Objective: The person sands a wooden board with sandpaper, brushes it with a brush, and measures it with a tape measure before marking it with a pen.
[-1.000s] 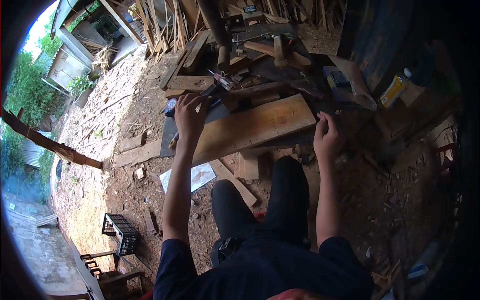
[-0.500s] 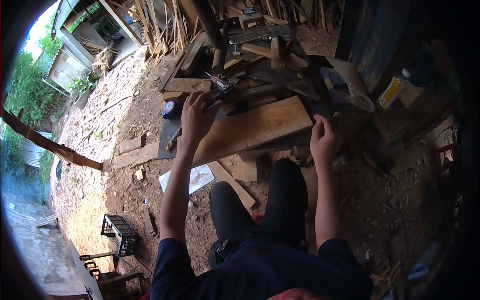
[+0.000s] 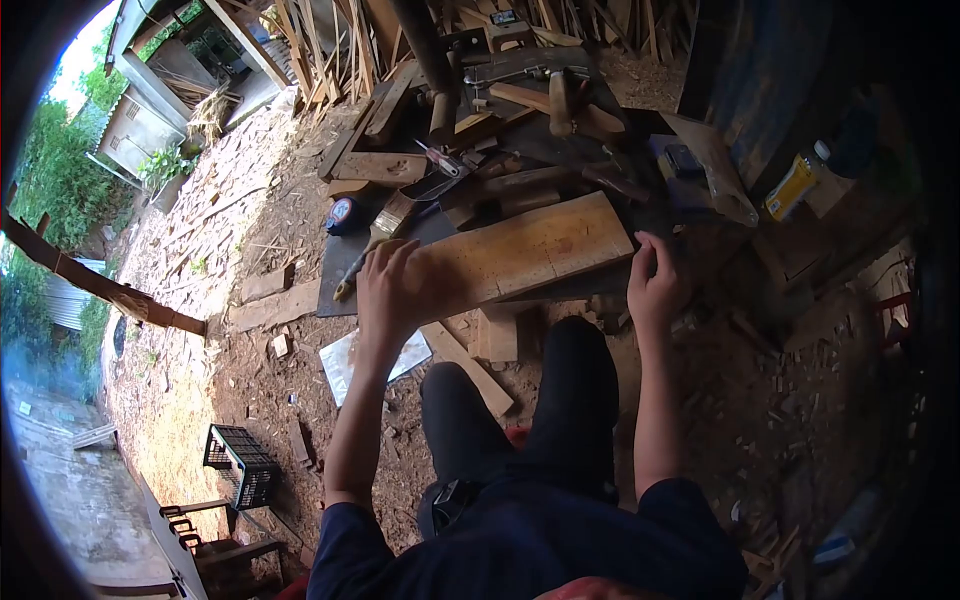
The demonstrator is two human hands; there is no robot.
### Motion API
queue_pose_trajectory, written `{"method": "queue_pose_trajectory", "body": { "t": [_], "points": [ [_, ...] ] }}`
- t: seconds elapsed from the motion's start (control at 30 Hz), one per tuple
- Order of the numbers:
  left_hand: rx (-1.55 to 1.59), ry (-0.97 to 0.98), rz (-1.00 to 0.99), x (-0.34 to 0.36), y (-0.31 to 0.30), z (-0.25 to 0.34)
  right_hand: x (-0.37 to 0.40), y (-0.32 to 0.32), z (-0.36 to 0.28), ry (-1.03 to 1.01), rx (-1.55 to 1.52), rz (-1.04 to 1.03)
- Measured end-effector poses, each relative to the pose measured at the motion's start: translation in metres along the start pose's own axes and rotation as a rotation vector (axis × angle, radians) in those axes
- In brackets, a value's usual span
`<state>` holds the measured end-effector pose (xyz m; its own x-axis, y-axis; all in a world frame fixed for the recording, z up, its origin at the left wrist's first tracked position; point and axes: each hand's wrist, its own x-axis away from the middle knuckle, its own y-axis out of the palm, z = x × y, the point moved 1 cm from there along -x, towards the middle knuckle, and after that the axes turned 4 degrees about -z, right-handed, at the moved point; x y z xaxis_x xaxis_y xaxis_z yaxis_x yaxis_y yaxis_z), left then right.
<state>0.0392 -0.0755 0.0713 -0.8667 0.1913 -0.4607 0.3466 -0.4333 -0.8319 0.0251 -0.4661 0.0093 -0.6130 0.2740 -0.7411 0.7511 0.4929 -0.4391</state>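
A long, flat wooden board [image 3: 540,248] lies slanted across the near side of the low work table. My left hand [image 3: 390,288] is on the board's left end, with fingers bent over its top and the thumb side hidden. At the other end, my right hand [image 3: 656,285] has its fingers curled against the board's right corner; the contact is partly hidden. Just beyond my left hand are a flat brush [image 3: 393,214] and a thin tool with a yellow tip [image 3: 346,285]. A round blue tape measure [image 3: 342,216] sits on the table's left side.
Wood pieces and tools crowd the far table, among them a mallet-like wooden piece [image 3: 559,105]. A yellow bottle [image 3: 792,187] stands at right. Below are my knees, a white sheet [image 3: 342,362] and wood offcuts [image 3: 497,335]. A black crate [image 3: 240,466] rests on the chip-covered ground at left.
My left hand has come down and toward me from above the tools onto the board's left end, uncovering the brush. My right hand has dipped slightly beside the right end.
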Motion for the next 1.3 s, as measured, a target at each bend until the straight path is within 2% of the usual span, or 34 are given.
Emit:
{"method": "queue_pose_trajectory", "body": {
  "t": [0.13, 0.37, 0.57, 0.7, 0.8, 0.83, 1.3],
  "points": [
    [0.051, 0.075, -0.003, 0.002, 0.016, 0.047, 0.000, 0.000, 0.000, 0.009, -0.008, -0.005],
    [0.218, 0.044, -0.002, -0.012, 0.026, 0.064, -0.001, -0.003, -0.003, 0.012, 0.006, -0.015],
    [0.032, 0.240, 0.050, -0.064, 0.041, 0.060, 0.000, -0.003, -0.004, 0.006, 0.010, -0.006],
    [-0.174, 0.149, 0.015, -0.089, 0.064, 0.045, 0.000, 0.000, 0.000, -0.004, -0.002, 0.014],
    [-0.163, 0.093, 0.031, -0.088, 0.075, 0.044, 0.000, 0.001, 0.004, -0.008, -0.002, 0.028],
    [-0.148, 0.100, 0.094, -0.088, 0.081, 0.044, 0.001, 0.002, 0.006, -0.008, 0.000, 0.031],
    [-0.115, 0.117, 0.187, -0.085, 0.087, 0.038, 0.001, -0.006, -0.003, -0.003, 0.040, 0.003]
  ]
}}
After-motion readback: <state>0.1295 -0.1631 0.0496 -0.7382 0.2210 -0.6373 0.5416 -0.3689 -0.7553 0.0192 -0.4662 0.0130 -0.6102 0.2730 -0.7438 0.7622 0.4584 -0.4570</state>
